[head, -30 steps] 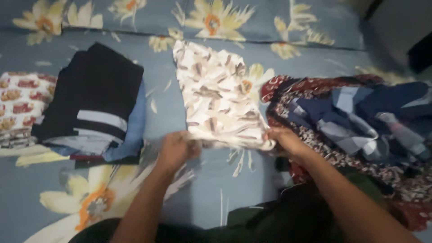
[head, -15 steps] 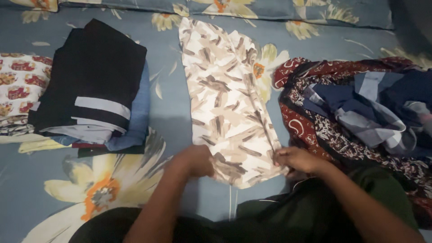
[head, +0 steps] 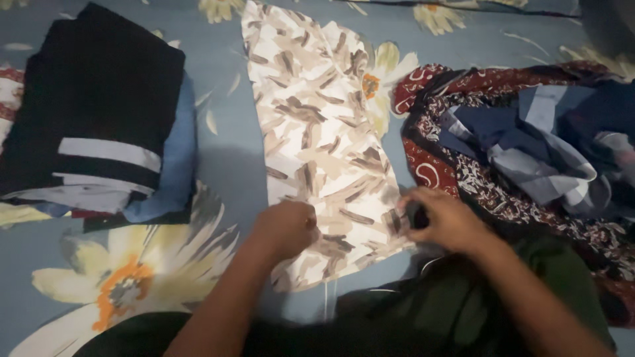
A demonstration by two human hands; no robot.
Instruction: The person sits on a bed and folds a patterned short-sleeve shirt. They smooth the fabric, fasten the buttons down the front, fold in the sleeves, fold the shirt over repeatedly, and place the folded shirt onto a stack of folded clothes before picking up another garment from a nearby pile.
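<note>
A cream garment with brown brush-stroke print lies stretched lengthwise on the blue floral bedsheet. My left hand pinches its near left edge. At the near right edge, my right hand grips the cloth with the fingers curled in. The near hem of the garment lies between my hands, partly under them.
A folded stack with a black, white-striped garment on top over blue cloth sits at the left. A loose heap of dark red patterned cloth and blue checked cloth lies at the right. Dark green cloth covers my lap.
The printed garment has been drawn nearer to me and laid flatter. Both hands slid down to its near end, and the view shifted so the folded stack sits further left.
</note>
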